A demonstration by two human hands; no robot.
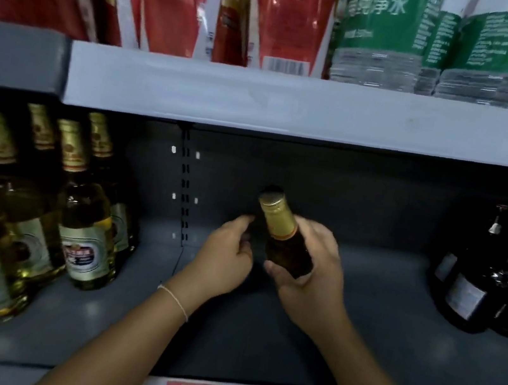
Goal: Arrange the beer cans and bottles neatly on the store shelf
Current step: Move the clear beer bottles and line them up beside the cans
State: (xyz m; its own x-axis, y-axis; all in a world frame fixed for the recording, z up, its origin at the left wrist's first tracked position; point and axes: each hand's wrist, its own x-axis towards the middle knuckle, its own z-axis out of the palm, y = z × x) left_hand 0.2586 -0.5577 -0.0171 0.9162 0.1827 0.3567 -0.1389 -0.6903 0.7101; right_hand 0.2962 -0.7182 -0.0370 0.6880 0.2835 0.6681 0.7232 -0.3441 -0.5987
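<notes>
Right hand fingers clamped round a brown bottle above the shelf; left hand just beside, fingers loosely curled, holding nothing

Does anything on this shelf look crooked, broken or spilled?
Nothing is spilled or broken. The only odd thing is the brown bottle tilted in the right hand, not yet standing on the shelf. The left hand holds nothing.

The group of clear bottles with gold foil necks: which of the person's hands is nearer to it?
Left. The left hand hangs loosely curled between those gold-foil bottles and the brown glass bottle, which the right hand grips farther away.
</notes>
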